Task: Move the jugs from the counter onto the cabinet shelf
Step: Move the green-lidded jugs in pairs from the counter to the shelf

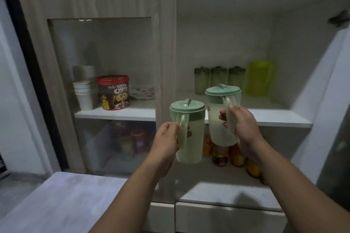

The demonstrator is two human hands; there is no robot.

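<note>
I hold two pale translucent jugs with green lids in the air before the cabinet. My left hand (165,141) grips the handle of the left jug (191,138), which hangs lower, in front of the wooden post between the cabinet halves. My right hand (243,125) grips the handle of the right jug (219,117), which is higher, its lid just above the front edge of the white middle shelf (280,117) in the open right-hand compartment. Both jugs are upright.
Three dark-lidded tumblers (219,79) and a yellow-green container (260,77) stand at the back of the middle shelf. Behind the shut glass door on the left are paper cups (83,94) and a chocolate tin (113,91). Bottles (236,157) fill the lower shelf. The cabinet door (322,91) stands open at right. The grey counter (62,198) lies below left.
</note>
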